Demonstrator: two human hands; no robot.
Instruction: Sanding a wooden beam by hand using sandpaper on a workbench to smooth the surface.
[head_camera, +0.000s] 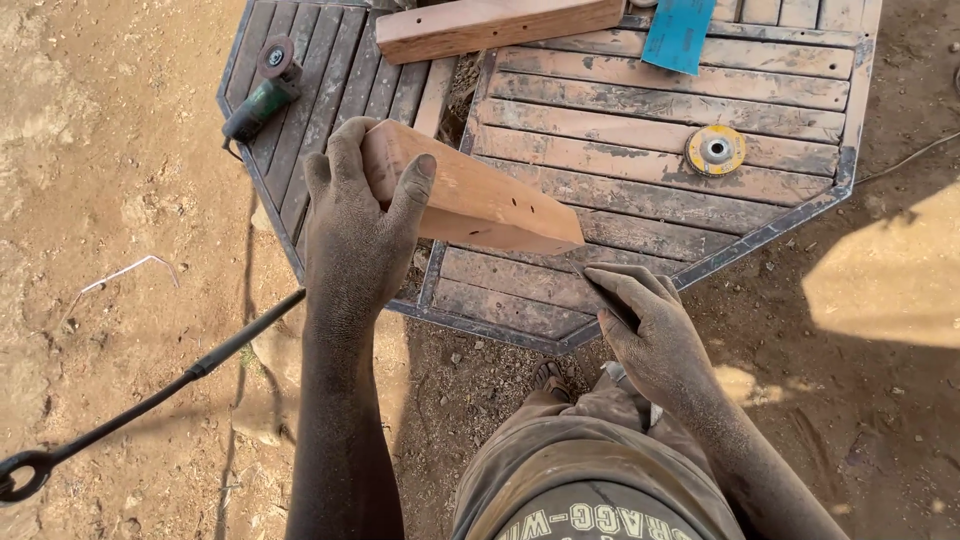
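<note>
My left hand (355, 225) grips one end of a reddish wooden block (480, 195) and holds it tilted above the slatted table (640, 170). The block's free end points right and down, and a row of small holes shows on its side. My right hand (650, 335) is just below that free end, fingers closed on a small dark piece, perhaps sandpaper (610, 298). Both hands are dusty.
A green angle grinder (262, 88) lies at the table's left, a yellow disc (715, 150) at the right, a longer wooden piece (495, 25) and a blue sheet (678, 33) at the back. A dark metal rod (150, 395) crosses the dirt ground on my left.
</note>
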